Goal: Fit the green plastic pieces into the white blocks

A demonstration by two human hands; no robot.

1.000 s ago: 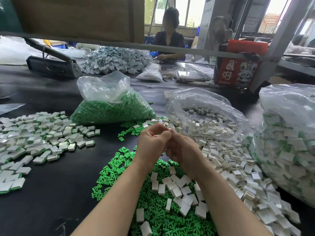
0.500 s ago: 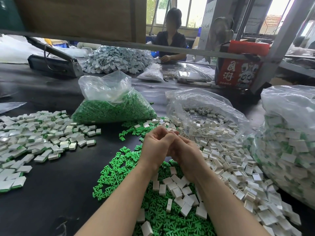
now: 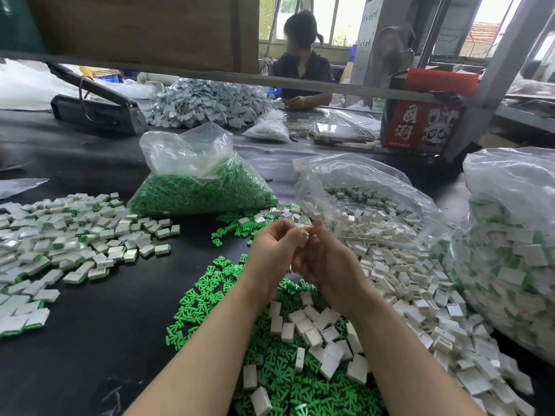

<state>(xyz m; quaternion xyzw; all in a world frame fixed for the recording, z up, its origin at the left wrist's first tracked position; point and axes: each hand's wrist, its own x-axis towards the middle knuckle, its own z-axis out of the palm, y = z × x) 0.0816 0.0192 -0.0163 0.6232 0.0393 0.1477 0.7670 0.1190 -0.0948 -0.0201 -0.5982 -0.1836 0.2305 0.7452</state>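
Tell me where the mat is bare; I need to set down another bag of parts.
Bare black mat lies near left, between the finished blocks and the loose green pieces. A second strip runs behind the green bag, before the sealer. Right of the hands is crowded: white blocks and bags.

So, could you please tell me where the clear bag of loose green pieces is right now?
In the head view, the bag of green pieces sits left of centre on the black table, beyond both hands, between the finished blocks pile and the bag of white blocks.
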